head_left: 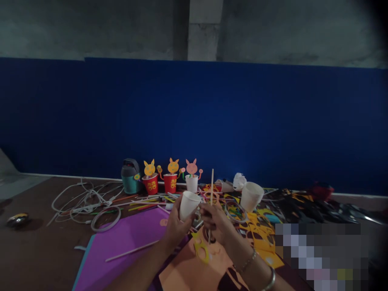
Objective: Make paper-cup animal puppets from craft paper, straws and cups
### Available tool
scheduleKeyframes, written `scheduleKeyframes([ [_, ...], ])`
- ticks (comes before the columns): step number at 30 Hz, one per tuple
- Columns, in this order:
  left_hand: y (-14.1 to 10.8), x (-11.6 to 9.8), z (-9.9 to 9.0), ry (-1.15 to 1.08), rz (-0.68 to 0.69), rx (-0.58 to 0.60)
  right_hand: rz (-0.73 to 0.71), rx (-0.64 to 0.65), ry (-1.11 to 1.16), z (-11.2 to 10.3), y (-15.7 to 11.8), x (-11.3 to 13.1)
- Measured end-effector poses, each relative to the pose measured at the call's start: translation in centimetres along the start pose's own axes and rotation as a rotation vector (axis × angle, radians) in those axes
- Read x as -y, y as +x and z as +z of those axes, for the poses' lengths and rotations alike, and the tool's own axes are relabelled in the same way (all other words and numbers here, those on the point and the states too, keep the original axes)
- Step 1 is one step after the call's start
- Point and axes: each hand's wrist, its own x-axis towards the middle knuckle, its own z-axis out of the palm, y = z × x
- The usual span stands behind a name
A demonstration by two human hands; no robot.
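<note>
My left hand [176, 226] is wrapped round a white paper cup [188, 205], which is slightly tilted with its mouth up. Close by the rim, my right hand [216, 221] is closed on a thin pale stick [211, 184] that looks like a chopstick. It stands nearly upright, poking out above and below the fingers. Whether the right fingertips touch the cup, I cannot tell. Beneath both hands lie orange paper [188, 266] with cut-out holes and a yellow paper scrap [200, 250].
Behind stand two red cups [150, 184] and a white cup [191, 184] with paper animal heads. A teal container [131, 178] is beside them. Purple paper [130, 234], tangled white cables [81, 204], thin coloured sticks [142, 205], a larger white cup [251, 196] and orange cut-outs [257, 230] crowd the table.
</note>
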Motion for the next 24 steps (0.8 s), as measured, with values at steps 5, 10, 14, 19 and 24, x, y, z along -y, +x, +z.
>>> scheduleKeyframes([
  [5,0.1,0.6,-0.4,-0.134,-0.089,0.005,-0.072,-0.003,-0.129,-1.8,0.4,1.9],
  [10,0.2,2.2,-0.8,-0.209,-0.134,-0.033,-0.238,-0.241,-0.968,-5.3,2.0,2.7],
  [14,0.3,2.4,-0.8,-0.226,-0.142,-0.048,-0.223,-0.277,-1.244,-8.2,2.6,2.9],
  [19,0.4,1.7,-0.7,-0.33,-0.199,-0.018,-0.187,-0.273,-1.514,-9.0,1.8,2.8],
  [24,0.7,1.4,-0.8,-0.183,-0.203,-0.052,-0.221,-0.089,-1.623,-6.7,0.9,2.0],
])
